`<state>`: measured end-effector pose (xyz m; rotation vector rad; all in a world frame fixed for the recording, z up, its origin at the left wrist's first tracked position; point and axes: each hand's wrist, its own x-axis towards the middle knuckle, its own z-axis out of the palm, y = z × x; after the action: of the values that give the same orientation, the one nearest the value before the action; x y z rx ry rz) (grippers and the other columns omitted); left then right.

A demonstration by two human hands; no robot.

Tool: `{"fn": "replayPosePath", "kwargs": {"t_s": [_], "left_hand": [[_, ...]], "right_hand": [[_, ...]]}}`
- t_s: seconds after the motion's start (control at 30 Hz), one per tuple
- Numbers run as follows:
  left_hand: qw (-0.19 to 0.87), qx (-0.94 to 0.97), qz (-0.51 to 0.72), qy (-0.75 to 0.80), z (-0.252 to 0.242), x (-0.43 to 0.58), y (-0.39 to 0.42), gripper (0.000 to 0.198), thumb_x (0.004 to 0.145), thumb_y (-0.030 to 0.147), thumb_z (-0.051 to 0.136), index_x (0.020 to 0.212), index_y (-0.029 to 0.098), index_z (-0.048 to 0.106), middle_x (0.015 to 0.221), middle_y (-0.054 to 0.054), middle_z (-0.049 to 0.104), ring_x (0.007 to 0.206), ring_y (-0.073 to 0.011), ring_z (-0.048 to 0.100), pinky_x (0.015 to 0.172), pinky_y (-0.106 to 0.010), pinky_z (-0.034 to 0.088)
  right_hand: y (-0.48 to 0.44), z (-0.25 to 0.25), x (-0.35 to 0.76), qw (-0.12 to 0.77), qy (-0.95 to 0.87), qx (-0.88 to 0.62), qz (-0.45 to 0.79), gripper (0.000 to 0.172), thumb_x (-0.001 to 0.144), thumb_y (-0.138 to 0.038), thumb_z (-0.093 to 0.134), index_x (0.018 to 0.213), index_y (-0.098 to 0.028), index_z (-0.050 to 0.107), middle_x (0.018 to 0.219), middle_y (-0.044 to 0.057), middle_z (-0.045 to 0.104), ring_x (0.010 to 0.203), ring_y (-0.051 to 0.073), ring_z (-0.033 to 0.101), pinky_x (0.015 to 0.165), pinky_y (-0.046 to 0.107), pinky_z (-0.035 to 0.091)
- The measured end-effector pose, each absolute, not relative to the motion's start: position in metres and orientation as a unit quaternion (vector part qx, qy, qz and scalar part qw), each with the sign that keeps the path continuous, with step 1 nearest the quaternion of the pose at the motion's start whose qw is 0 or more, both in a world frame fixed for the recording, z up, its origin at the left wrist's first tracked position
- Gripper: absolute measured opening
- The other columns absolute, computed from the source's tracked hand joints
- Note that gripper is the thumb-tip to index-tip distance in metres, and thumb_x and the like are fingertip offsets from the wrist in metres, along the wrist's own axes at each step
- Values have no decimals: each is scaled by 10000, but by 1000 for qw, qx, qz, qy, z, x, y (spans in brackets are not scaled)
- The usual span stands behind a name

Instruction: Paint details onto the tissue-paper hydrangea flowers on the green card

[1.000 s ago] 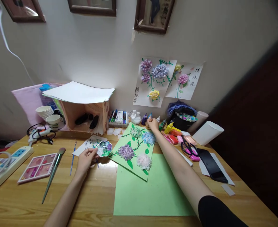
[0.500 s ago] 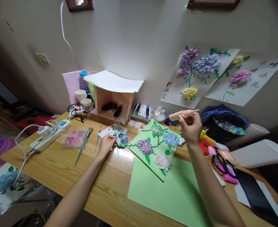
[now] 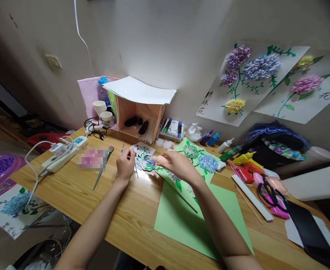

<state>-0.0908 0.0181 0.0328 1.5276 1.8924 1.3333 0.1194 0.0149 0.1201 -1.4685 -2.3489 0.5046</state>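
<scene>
My left hand point(image 3: 125, 165) is pinched closed to the left of the small paint palette point(image 3: 146, 165). A thin blue paintbrush point(image 3: 137, 170) slants down beside its fingertips, seemingly held there. Above the palette's right side, my right hand point(image 3: 176, 165) is closed around a peach squeeze paint bottle point(image 3: 159, 161). The bottle tilts toward the palette, and my fingers hide most of it. Under my right forearm lies a pale green sheet with flower clusters, among them a blue one point(image 3: 208, 164) and a green one point(image 3: 191, 150). My right hand and arm partly cover the purple and white clusters.
Several paint bottles point(image 3: 225, 145) stand or lie at the back right. Scissors point(image 3: 271, 195) and a white strip point(image 3: 251, 198) lie right. A marker box point(image 3: 172, 129) and a pink open box point(image 3: 125, 108) stand behind. A power strip point(image 3: 60, 159) and a large brush point(image 3: 101, 170) are left.
My right hand has brought the peach bottle down and left, from raised in the air to over the palette. My left hand has shifted slightly left, the brush with it. The view has turned slightly.
</scene>
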Motion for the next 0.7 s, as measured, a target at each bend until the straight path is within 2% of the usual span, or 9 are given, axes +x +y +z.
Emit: {"fn": "replayPosePath", "kwargs": {"t_s": [0.07, 0.13, 0.23, 0.3, 0.4, 0.47, 0.57, 0.7], "left_hand": [[185, 597, 462, 630, 38, -85, 14, 332, 910, 422, 424, 840, 183, 642, 921, -72, 680, 917, -183, 602, 860, -267, 437], [197, 678, 442, 553, 40, -79, 11, 275, 890, 414, 499, 939, 200, 664, 1005, -62, 681, 992, -193, 590, 922, -285, 424], [203, 770, 431, 425, 40, -72, 10, 317, 920, 376, 487, 1159, 203, 604, 1145, -84, 646, 1087, -217, 558, 979, -359, 406], [212, 776, 439, 401, 37, -70, 10, 358, 916, 372, 511, 1231, 209, 557, 1202, -90, 619, 1119, -224, 543, 984, -379, 410], [246, 746, 462, 411, 33, -69, 12, 387, 887, 375, 565, 1237, 211, 561, 1211, -85, 617, 1124, -228, 550, 988, -373, 419], [287, 717, 478, 418, 31, -68, 14, 384, 879, 379, 574, 1218, 199, 582, 1192, -81, 632, 1103, -230, 575, 975, -362, 438], [332, 693, 480, 424, 31, -69, 16, 355, 888, 384, 556, 1180, 191, 614, 1168, -76, 654, 1088, -238, 598, 958, -359, 457], [315, 681, 496, 436, 33, -72, 17, 372, 878, 391, 574, 1195, 201, 606, 1245, -90, 604, 1186, -247, 531, 1039, -384, 391]], "right_hand": [[16, 119, 115, 148, -819, -535, 145, 158, 767, -376, 663, 773, -220, 645, 781, 23, 689, 706, 182, 599, 549, 246, 318], [18, 117, 112, 171, -809, -543, 142, 148, 726, -333, 701, 770, -209, 631, 757, 25, 684, 687, 179, 593, 545, 243, 316], [21, 112, 106, 233, -794, -535, 171, 188, 691, -274, 724, 798, -193, 592, 756, 28, 669, 669, 171, 576, 557, 245, 340], [23, 106, 101, 271, -791, -514, 190, 197, 672, -219, 729, 796, -186, 579, 790, 36, 661, 709, 177, 576, 604, 260, 375], [28, 95, 94, 329, -782, -484, 212, 200, 643, -122, 707, 795, -185, 594, 843, 44, 650, 792, 190, 581, 702, 290, 416], [31, 88, 91, 363, -762, -482, 237, 216, 626, -95, 693, 800, -186, 603, 842, 39, 639, 779, 185, 578, 707, 299, 437], [35, 81, 87, 383, -741, -480, 272, 228, 644, -111, 685, 850, -179, 615, 904, 50, 637, 781, 173, 593, 695, 296, 477], [36, 76, 86, 379, -715, -463, 362, 259, 680, -159, 690, 927, -166, 612, 950, 76, 685, 842, 191, 650, 754, 328, 520]]}}
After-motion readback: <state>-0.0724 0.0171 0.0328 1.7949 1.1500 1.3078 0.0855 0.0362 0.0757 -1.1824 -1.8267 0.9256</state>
